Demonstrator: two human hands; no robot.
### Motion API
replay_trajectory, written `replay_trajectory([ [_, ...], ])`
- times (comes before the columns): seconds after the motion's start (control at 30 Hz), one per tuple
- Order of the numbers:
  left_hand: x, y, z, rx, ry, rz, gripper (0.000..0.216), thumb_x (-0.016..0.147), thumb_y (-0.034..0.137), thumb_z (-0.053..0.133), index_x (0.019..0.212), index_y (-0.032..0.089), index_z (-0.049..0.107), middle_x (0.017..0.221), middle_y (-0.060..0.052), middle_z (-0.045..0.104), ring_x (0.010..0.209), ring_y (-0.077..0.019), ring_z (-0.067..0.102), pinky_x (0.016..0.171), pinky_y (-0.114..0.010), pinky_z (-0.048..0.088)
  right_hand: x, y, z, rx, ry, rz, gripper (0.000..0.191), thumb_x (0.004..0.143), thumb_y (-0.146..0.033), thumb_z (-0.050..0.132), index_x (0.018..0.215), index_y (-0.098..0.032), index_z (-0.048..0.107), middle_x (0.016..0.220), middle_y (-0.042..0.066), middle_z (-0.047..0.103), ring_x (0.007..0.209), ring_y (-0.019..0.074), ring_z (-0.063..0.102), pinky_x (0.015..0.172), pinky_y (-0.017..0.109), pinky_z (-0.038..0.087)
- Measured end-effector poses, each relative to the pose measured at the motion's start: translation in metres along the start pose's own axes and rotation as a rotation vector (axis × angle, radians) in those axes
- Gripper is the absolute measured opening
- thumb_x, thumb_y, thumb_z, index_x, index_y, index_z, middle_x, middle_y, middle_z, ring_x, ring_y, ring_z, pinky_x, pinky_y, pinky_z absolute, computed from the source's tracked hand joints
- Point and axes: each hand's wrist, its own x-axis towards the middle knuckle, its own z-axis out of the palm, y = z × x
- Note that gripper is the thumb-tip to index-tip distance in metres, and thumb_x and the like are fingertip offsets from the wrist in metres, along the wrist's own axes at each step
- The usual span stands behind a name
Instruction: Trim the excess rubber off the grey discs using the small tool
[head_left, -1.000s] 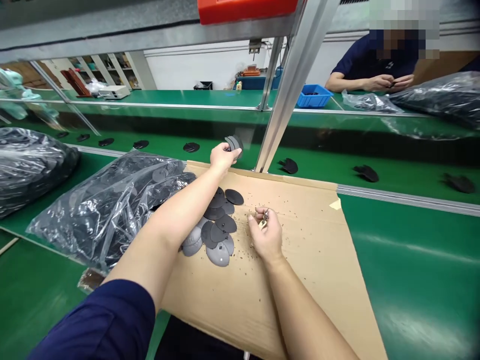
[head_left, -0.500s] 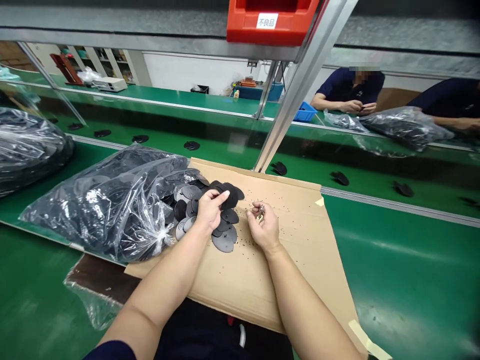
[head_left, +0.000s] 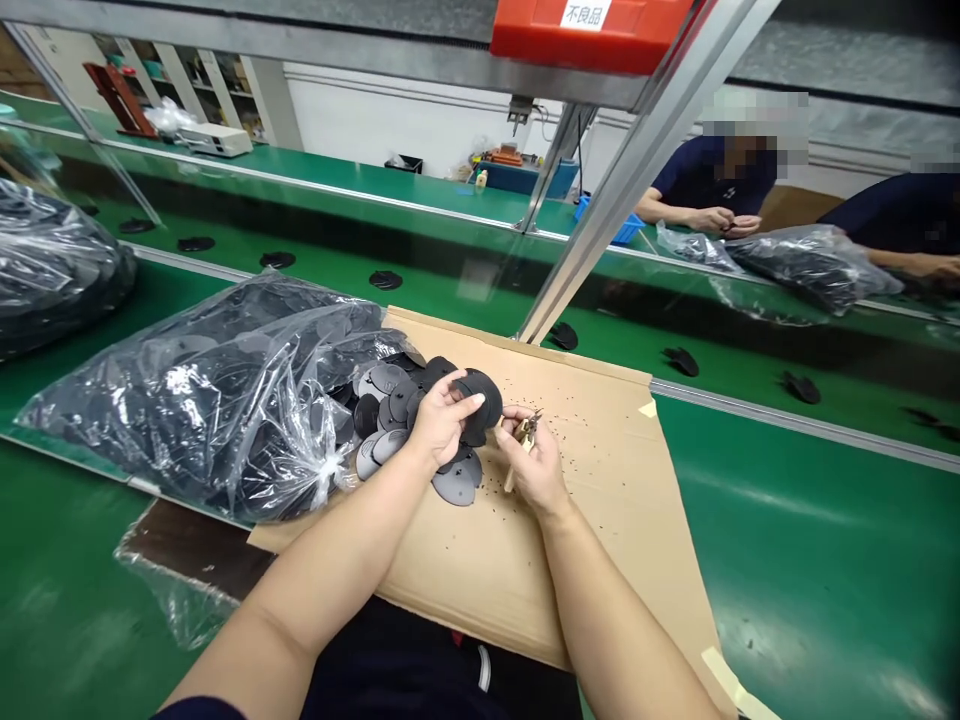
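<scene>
The left hand (head_left: 439,425) is gripping a black plastic disc (head_left: 480,398) above a pile of discs (head_left: 390,410) on the cardboard sheet (head_left: 600,470). The right hand (head_left: 534,462) is closing around small pliers (head_left: 523,435) just beside it.

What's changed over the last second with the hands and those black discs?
The left hand came back from the conveyor to the pile and took up a black disc. The right hand stayed on the cardboard, keeping hold of its small tool.
</scene>
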Motion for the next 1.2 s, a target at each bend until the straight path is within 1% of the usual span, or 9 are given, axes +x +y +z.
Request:
replay_trajectory([
  [0.17,-0.008,0.0,0.0,0.237,-0.145,-0.023,0.035,0.056,0.023,0.086,0.08,0.009,0.064,0.08,-0.005,0.067,0.072,-0.0118,0.061,0.071,-0.023,0.05,-0.001,0.003,-0.007,-0.057,0.072,0.006,0.023,0.083,-0.038,0.068,0.088,-0.02,0.056,0.073,-0.001,0.054,0.063,0.0137,0.049,0.061,0.028,0.042],
  [0.27,-0.013,0.006,-0.002,0.444,-0.26,-0.035,0.041,0.06,0.023,0.084,0.094,0.011,0.064,0.075,-0.002,0.066,0.058,-0.0084,0.057,0.056,-0.02,0.047,0.001,0.001,-0.013,0.048,0.084,0.064,0.026,0.08,-0.04,0.07,0.088,-0.019,0.056,0.076,0.0,0.056,0.066,0.0144,0.051,0.064,0.029,0.044],
  [0.37,-0.015,0.01,-0.002,0.554,-0.395,-0.192,0.043,0.065,0.027,0.082,0.099,0.01,0.061,0.066,-0.001,0.063,0.047,-0.0084,0.054,0.046,-0.019,0.044,0.003,0.0,-0.018,0.096,0.083,0.087,0.029,0.079,-0.043,0.07,0.091,-0.019,0.058,0.084,0.002,0.06,0.073,0.0164,0.056,0.072,0.032,0.047],
  [0.47,-0.014,0.011,0.0,0.421,-0.29,-0.253,0.036,0.066,0.028,0.081,0.087,0.011,0.057,0.067,-0.003,0.063,0.053,-0.0128,0.061,0.049,-0.021,0.05,0.004,-0.001,-0.019,0.026,0.17,0.048,0.032,0.084,-0.045,0.062,0.102,-0.02,0.056,0.089,0.003,0.059,0.08,0.0176,0.057,0.078,0.034,0.048],
  [0.57,-0.011,0.013,0.001,0.213,-0.158,-0.264,0.031,0.066,0.016,0.078,0.086,0.013,0.055,0.077,-0.004,0.066,0.064,-0.0138,0.066,0.056,-0.022,0.055,0.003,-0.004,-0.02,-0.228,0.212,0.035,0.033,0.089,-0.046,0.053,0.108,-0.019,0.052,0.086,0.003,0.057,0.078,0.0182,0.057,0.078,0.036,0.048],
  [0.77,-0.007,0.019,0.002,0.022,-0.032,-0.338,0.01,0.079,0.001,0.057,0.079,0.011,0.056,0.073,-0.004,0.065,0.062,-0.011,0.065,0.056,-0.019,0.057,-0.002,-0.016,-0.017,-0.736,0.078,-0.053,0.051,0.071,-0.044,0.072,0.108,-0.016,0.051,0.102,0.012,0.056,0.096,0.0287,0.055,0.085,0.042,0.047],
  [0.9,-0.006,0.021,0.006,-0.004,0.053,-0.388,0.012,0.087,0.006,0.052,0.078,0.011,0.057,0.069,-0.004,0.064,0.056,-0.0103,0.063,0.051,-0.018,0.055,-0.003,-0.015,-0.017,-0.863,-0.029,-0.153,0.04,0.077,-0.038,0.069,0.109,-0.017,0.056,0.101,0.011,0.06,0.094,0.027,0.057,0.085,0.038,0.046],
  [1.0,-0.006,0.022,0.007,-0.007,0.07,-0.408,0.014,0.089,0.007,0.05,0.078,0.011,0.058,0.069,-0.004,0.064,0.054,-0.01,0.063,0.05,-0.018,0.054,-0.003,-0.011,-0.018,-0.923,-0.013,-0.17,0.029,0.085,-0.037,0.063,0.106,-0.018,0.059,0.095,0.009,0.064,0.088,0.0249,0.059,0.083,0.035,0.045],
  [1.2,-0.008,0.023,0.008,-0.014,0.063,-0.442,0.019,0.092,0.008,0.045,0.079,0.01,0.059,0.067,-0.004,0.063,0.053,-0.01,0.062,0.049,-0.018,0.054,-0.003,-0.009,-0.019,-0.994,0.027,-0.184,0.026,0.087,-0.039,0.059,0.103,-0.019,0.061,0.09,0.007,0.066,0.084,0.0233,0.06,0.078,0.032,0.043],
])
